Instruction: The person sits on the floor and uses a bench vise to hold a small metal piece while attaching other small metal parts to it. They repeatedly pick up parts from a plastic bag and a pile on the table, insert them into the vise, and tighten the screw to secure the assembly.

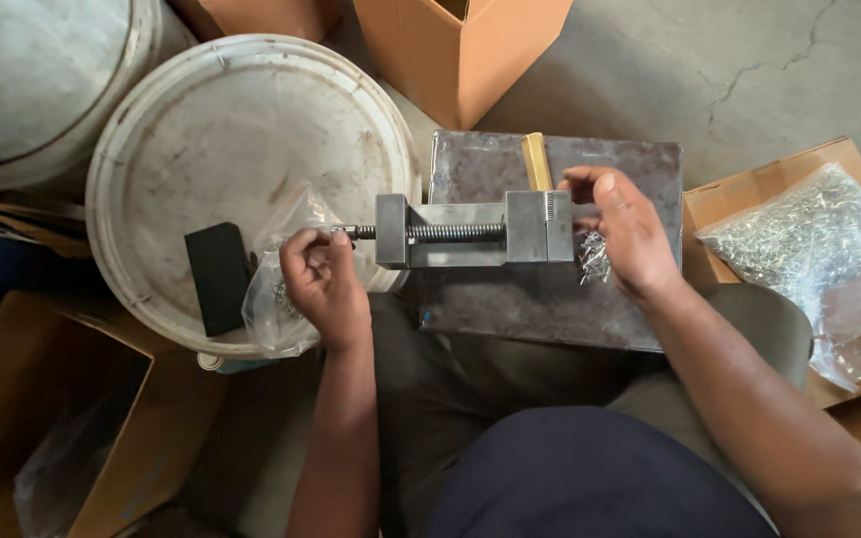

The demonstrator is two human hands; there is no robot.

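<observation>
Steel machine vise (475,231) lies on a dark metal block (550,299) over the person's lap. Left hand (326,284) is closed around the vise's screw handle (351,232); right hand (630,234) grips its right end, beside small metal pieces (594,257). A white bucket lid (231,149) sits far left.

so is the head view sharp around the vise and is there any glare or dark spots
Head view: the metal vise and both hands, left and right, look sharp, no motion blur; soft even daylight with only faint shadows; mild sparkle on the clear bag of small metal parts at the right; the open cardboard box at lower left falls into dark shade; the white bucket lid curves slightly from wide-lens distortion.
</observation>
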